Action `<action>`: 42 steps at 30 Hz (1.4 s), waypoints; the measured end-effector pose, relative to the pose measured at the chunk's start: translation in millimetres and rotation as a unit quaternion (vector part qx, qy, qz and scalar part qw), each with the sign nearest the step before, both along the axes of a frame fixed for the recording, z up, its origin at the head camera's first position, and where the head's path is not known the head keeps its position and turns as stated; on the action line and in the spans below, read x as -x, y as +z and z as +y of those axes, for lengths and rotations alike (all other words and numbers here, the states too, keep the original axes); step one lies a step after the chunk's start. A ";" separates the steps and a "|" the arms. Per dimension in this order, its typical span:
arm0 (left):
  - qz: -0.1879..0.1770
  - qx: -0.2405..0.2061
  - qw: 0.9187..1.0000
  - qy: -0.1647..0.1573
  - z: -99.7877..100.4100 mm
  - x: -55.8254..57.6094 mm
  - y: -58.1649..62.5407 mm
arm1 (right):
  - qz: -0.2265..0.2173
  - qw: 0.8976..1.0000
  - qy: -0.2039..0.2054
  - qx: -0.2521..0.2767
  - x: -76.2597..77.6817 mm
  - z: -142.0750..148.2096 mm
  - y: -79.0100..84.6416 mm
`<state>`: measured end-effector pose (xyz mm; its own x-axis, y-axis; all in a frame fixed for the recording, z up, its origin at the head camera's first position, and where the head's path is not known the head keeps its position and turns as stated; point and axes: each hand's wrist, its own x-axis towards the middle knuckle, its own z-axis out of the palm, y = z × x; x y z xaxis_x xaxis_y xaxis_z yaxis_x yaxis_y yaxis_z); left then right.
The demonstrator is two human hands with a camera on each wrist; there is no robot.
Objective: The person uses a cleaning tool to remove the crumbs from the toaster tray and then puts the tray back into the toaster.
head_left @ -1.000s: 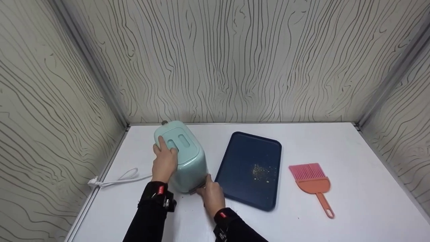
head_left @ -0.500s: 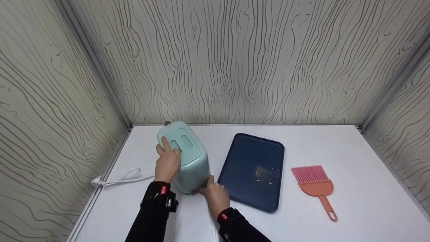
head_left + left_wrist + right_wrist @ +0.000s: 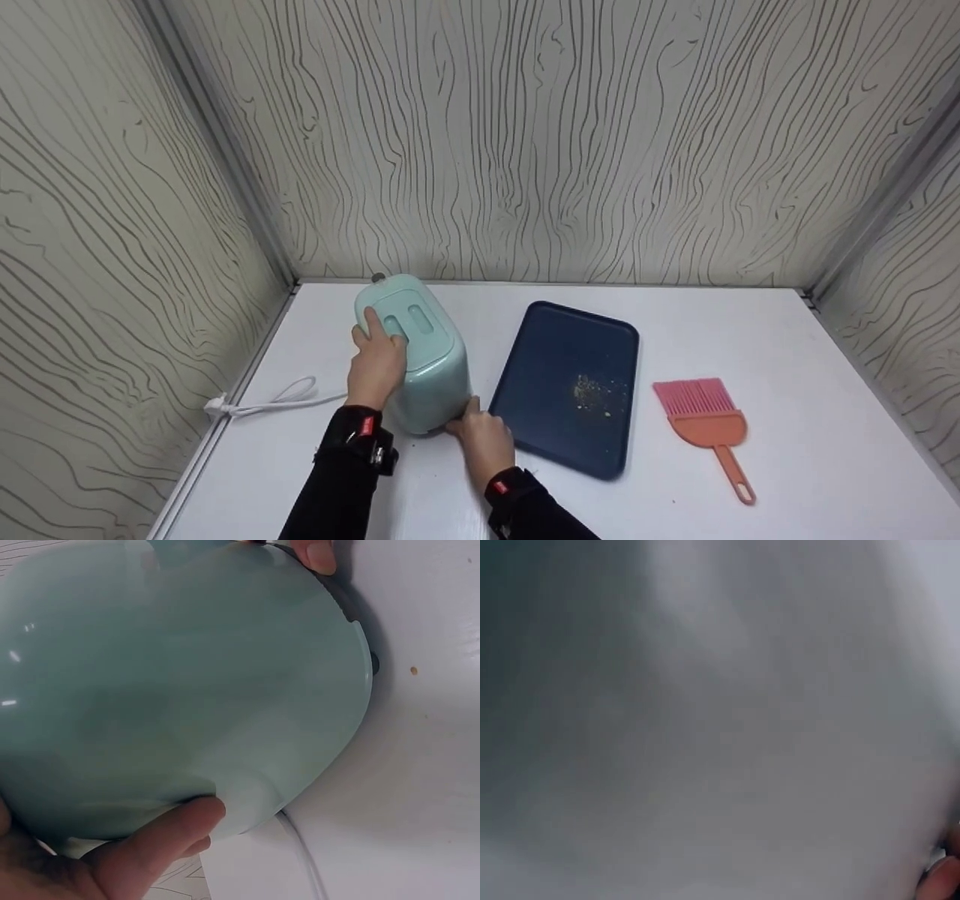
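Note:
A mint-green toaster [image 3: 431, 390] with two elongated recesses in its lid stands at left of centre. My left hand [image 3: 377, 367] holds it, fingers spread over the lid. In the left wrist view, that thumb [image 3: 161, 847] presses the glossy side wall. Low at the toaster's near right corner is my right hand [image 3: 486, 442], one finger pointing up along the side and the thumb at the bottom edge. A fingertip [image 3: 321, 556] of it touches a dark strip along that edge. The right wrist view is mostly a blurred grey-green surface, with fingertips [image 3: 939, 881] at the lower right.
A dark blue tray [image 3: 559, 337] bearing crumbs [image 3: 589, 391] lies right of the toaster. Farther right are a pink-bristled brush [image 3: 694, 396] and an orange dustpan [image 3: 709, 429]. A white power cord [image 3: 281, 401] runs to the table's left edge. Patterned walls [image 3: 480, 150] enclose the table.
The dark piece jutting from the toaster's near bottom edge a second ago has slid inward, out of sight in the head view. Both hands keep their places; the head view shifts slightly.

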<state>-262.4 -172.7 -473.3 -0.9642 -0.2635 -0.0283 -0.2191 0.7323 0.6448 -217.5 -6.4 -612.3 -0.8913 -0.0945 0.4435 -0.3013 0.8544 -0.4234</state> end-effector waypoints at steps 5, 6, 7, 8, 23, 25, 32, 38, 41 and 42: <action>-0.006 0.000 1.000 -0.003 0.1 -0.3 1.1 | -0.022 1.000 0.007 0.006 -1.7 1.8 2.8; -0.009 0.001 1.000 -0.005 0.1 -1.0 1.2 | -0.025 1.000 0.008 0.006 -2.5 2.5 3.6; -0.013 0.002 1.000 -0.006 -0.2 -1.6 1.3 | -0.029 1.000 0.010 0.006 -3.3 3.3 4.4; -0.016 0.003 1.000 -0.008 -0.4 -2.1 1.6 | -0.034 0.999 0.011 0.006 -4.2 4.1 5.4; -0.055 -0.034 0.998 -0.015 -11.7 2.1 1.2 | -0.074 0.993 0.076 0.046 -20.4 46.0 27.7; -0.058 -0.035 0.998 -0.015 -14.9 4.2 2.3 | -0.092 0.990 0.085 0.059 -21.0 56.1 33.5; -0.049 0.007 0.999 -0.002 -23.0 10.4 1.7 | -0.107 0.990 0.065 0.064 -21.1 106.4 47.1; -0.049 0.018 0.999 0.001 -22.1 11.1 -0.3 | -0.114 0.993 -0.003 0.039 -19.7 160.6 54.2; -0.048 0.022 0.999 0.001 -21.9 11.6 0.3 | -0.118 0.992 -0.035 0.023 -17.1 185.7 61.4; -0.050 0.022 0.999 -0.001 -22.1 11.9 0.8 | -0.114 0.992 -0.045 0.016 -16.0 194.1 63.8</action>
